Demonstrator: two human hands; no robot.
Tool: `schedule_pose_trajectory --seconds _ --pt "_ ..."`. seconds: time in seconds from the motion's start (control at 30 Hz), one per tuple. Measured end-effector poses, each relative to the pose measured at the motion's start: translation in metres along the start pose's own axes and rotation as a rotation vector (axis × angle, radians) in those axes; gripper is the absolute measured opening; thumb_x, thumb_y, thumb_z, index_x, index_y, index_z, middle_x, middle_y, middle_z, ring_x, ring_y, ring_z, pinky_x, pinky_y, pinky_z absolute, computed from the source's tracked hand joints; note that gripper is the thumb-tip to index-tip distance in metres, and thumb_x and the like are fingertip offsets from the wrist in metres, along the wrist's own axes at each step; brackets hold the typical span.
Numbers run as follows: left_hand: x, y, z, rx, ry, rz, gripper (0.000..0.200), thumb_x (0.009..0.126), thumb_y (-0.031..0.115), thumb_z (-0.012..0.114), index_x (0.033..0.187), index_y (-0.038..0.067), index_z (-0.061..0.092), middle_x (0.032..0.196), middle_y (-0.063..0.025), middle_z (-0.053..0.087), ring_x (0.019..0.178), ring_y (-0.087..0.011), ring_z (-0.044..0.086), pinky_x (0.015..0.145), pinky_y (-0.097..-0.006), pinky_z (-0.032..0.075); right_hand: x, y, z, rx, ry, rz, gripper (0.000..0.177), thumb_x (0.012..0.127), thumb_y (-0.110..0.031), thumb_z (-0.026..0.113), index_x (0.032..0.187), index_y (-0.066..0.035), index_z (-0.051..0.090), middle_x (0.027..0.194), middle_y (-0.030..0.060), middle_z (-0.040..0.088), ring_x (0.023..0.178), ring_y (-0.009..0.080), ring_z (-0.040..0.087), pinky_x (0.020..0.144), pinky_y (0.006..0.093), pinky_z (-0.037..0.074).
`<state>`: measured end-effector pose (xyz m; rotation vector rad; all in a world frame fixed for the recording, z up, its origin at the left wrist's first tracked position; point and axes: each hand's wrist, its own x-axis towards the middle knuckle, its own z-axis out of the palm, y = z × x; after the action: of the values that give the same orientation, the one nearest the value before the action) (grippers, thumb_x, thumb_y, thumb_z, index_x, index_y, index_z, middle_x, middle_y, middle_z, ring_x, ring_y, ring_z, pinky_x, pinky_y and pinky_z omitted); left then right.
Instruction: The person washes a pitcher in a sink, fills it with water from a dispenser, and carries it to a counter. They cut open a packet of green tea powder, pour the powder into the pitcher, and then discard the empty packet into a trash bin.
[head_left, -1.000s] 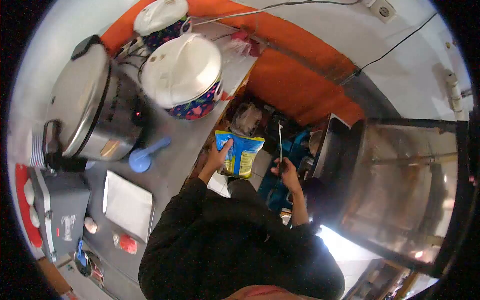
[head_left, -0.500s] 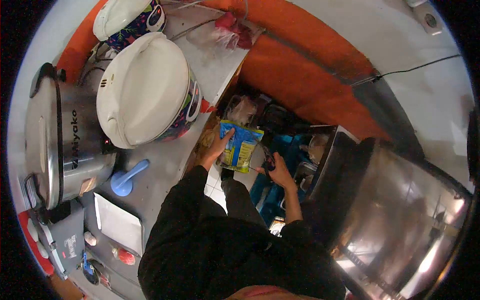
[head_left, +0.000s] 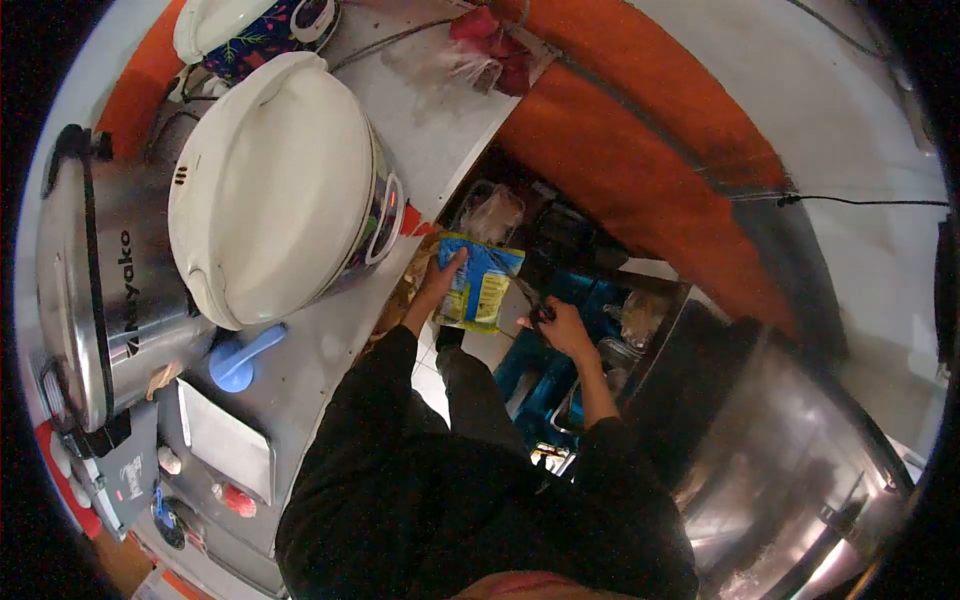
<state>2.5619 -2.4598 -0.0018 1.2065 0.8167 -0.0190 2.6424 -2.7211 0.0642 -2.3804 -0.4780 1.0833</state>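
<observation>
A blue and yellow plastic packet (head_left: pixel 483 287) hangs upright in front of me. My left hand (head_left: pixel 438 282) pinches it along its left side, the thumb lying over the front. My right hand (head_left: pixel 564 328) is closed around the dark handles of a pair of scissors (head_left: pixel 541 313). Their blades angle up and left toward the packet's upper right edge. Dim light hides whether the blades touch the plastic.
To the left, a counter carries a large white-lidded rice cooker (head_left: pixel 275 190), a Miyako steel pot (head_left: pixel 140 280), a blue ladle (head_left: pixel 240 362) and a white tray (head_left: pixel 225 438). A teal crate (head_left: pixel 520 365) stands low beyond my right hand. Shiny metal equipment (head_left: pixel 790 480) occupies the right.
The scissors have tilted from pointing left near the packet's lower right to pointing up toward its upper right edge. My left hand keeps its grip. The whole view has shifted slightly.
</observation>
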Motion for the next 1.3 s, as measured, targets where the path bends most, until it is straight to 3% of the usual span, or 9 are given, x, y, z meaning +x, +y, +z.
schedule_pose_trajectory --seconds 0.07,0.2,0.3,0.4,0.77,0.87,1.1,1.23,1.3 --pt "0.016 -0.02 -0.006 -0.019 -0.006 -0.026 0.081 0.075 0.055 0.067 0.128 0.0 0.042 0.116 -0.0129 0.056 0.104 -0.0218 0.055 0.091 -0.0343 0.043 0.008 0.008 0.005 -0.081 0.177 -0.176 0.058 0.067 -0.048 0.077 0.085 0.002 0.055 0.068 0.0157 0.058 0.061 0.0247 0.055 0.06 0.0388 0.042" --pt "0.02 -0.007 -0.007 -0.005 -0.027 -0.012 0.084 0.074 0.057 0.067 0.129 0.0 0.041 0.12 -0.0146 0.054 0.109 -0.0233 0.053 0.093 -0.0351 0.041 0.019 -0.008 0.003 0.03 0.122 -0.119 0.056 0.066 -0.048 0.077 0.079 0.003 0.057 0.067 0.0147 0.057 0.06 0.024 0.051 0.058 0.0364 0.041" --pt "0.06 -0.084 -0.013 0.229 0.112 -0.029 0.079 0.076 0.056 0.065 0.128 0.001 0.044 0.121 -0.0151 0.053 0.111 -0.0241 0.052 0.094 -0.0349 0.04 0.032 -0.018 0.01 0.132 0.218 -0.176 0.053 0.067 -0.046 0.078 0.073 0.002 0.058 0.062 0.0124 0.054 0.059 0.0221 0.049 0.058 0.0363 0.041" --pt "0.03 -0.016 0.001 0.222 0.073 0.068 0.078 0.078 0.057 0.062 0.127 -0.001 0.045 0.123 -0.0169 0.051 0.113 -0.0255 0.05 0.095 -0.035 0.039 0.044 -0.017 0.001 0.294 0.15 -0.19 0.051 0.068 -0.047 0.077 0.074 0.0 0.059 0.063 0.0116 0.053 0.059 0.021 0.047 0.058 0.0368 0.04" --pt "0.024 0.004 0.008 0.3 0.079 0.119 0.068 0.08 0.06 0.057 0.11 -0.001 0.057 0.106 -0.0149 0.061 0.098 -0.0244 0.058 0.087 -0.0358 0.043 0.104 0.022 0.027 0.178 -0.019 -0.198 0.055 0.071 -0.053 0.071 0.09 -0.002 0.064 0.089 0.017 0.062 0.081 0.0272 0.057 0.074 0.0348 0.045" --pt "0.036 -0.015 0.003 0.354 0.108 0.134 0.067 0.08 0.06 0.057 0.107 -0.002 0.058 0.103 -0.0161 0.062 0.096 -0.0243 0.058 0.085 -0.036 0.043 0.095 -0.011 -0.001 0.034 -0.083 -0.02 0.056 0.072 -0.054 0.071 0.091 -0.001 0.064 0.09 0.0183 0.064 0.081 0.0266 0.058 0.075 0.0359 0.045" --pt "0.039 -0.02 0.0 0.509 0.21 0.147 0.061 0.08 0.058 0.057 0.097 0.0 0.063 0.091 -0.0158 0.065 0.088 -0.0291 0.061 0.081 -0.0387 0.044 0.105 -0.002 -0.006 0.076 -0.138 -0.068 0.055 0.073 -0.051 0.07 0.093 0.0 0.066 0.083 0.0166 0.066 0.08 0.0266 0.061 0.08 0.036 0.046" --pt "0.02 -0.034 -0.004 0.347 0.208 0.18 0.063 0.08 0.06 0.055 0.093 0.0 0.064 0.089 -0.0159 0.066 0.085 -0.0309 0.062 0.079 -0.0399 0.045 0.096 0.017 0.006 0.187 -0.055 -0.099 0.059 0.076 -0.047 0.069 0.11 -0.001 0.058 0.103 0.0188 0.062 0.093 0.0306 0.058 0.085 0.0382 0.044" --pt "-0.007 -0.033 -0.017 0.647 0.056 0.248 0.063 0.08 0.061 0.054 0.092 -0.001 0.064 0.088 -0.0175 0.066 0.084 -0.0318 0.063 0.078 -0.0403 0.045 0.083 0.033 0.021 0.202 -0.035 -0.082 0.065 0.076 -0.047 0.068 0.12 -0.002 0.054 0.114 0.0193 0.059 0.103 0.0329 0.055 0.089 0.0398 0.043"
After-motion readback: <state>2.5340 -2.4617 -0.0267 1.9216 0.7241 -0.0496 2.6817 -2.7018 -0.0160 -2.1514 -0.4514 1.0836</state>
